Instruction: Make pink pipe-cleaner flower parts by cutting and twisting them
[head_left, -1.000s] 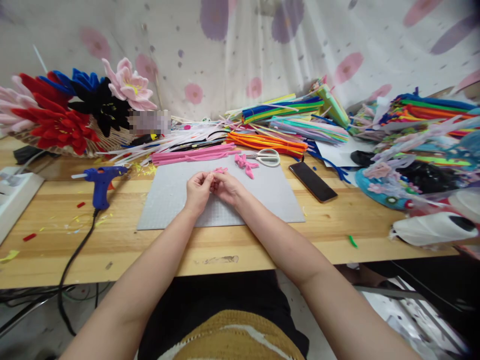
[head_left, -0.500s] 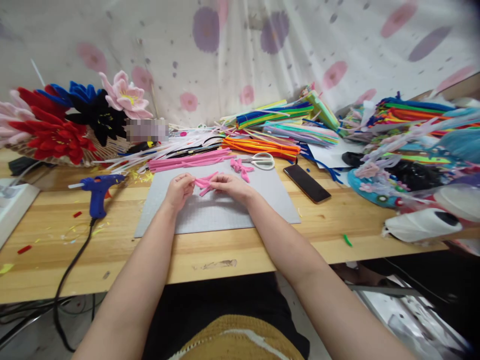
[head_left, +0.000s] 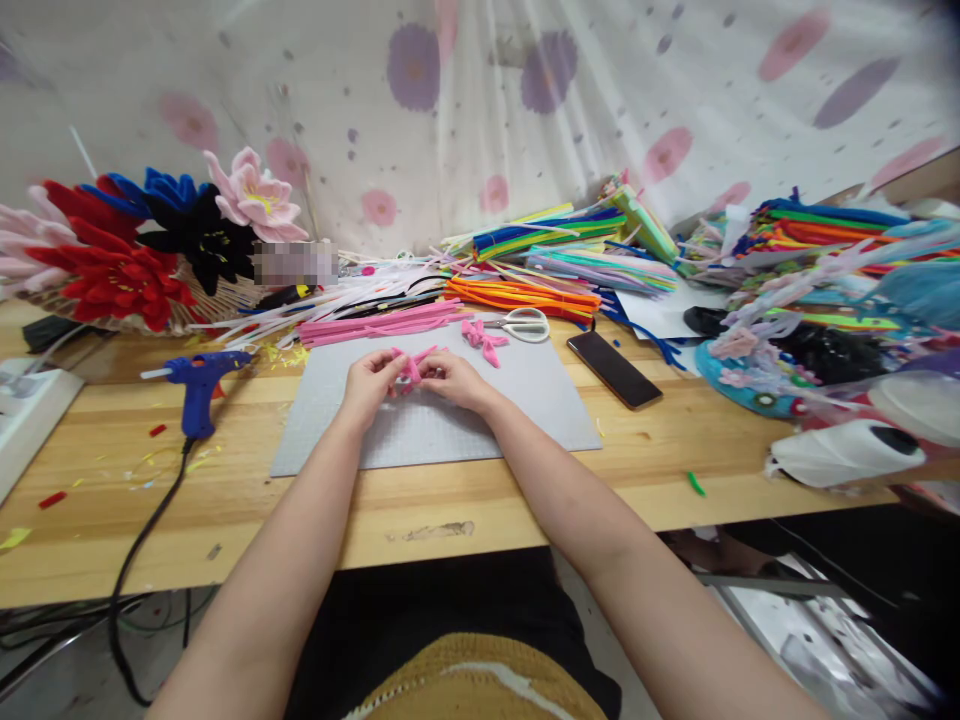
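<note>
Between my two hands are pink pipe cleaners (head_left: 410, 368), bent together above the grey cutting mat (head_left: 465, 430). My left hand (head_left: 371, 388) pinches their left side, while the fingers of my right hand (head_left: 456, 380) close on the right side. Fingertips hide part of the bend. Just beyond my right hand lies a finished-looking pink pipe-cleaner bow (head_left: 484, 342), beside white-handled scissors (head_left: 525, 324). A bundle of straight pink pipe cleaners (head_left: 375, 326) rests along the mat's far edge.
A blue glue gun (head_left: 199, 395) with a black cord stands at left, near fuzzy flowers (head_left: 124, 275). A phone (head_left: 615, 368) lies right of the mat. Orange pipe cleaners (head_left: 525, 298) and other colours pile up behind. A white wrapped roll (head_left: 847, 452) sits at far right.
My hands have come closer together, the left moving slightly right. The pink pipe cleaners, stretched out between them before, are now bunched and bent upward at the fingertips.
</note>
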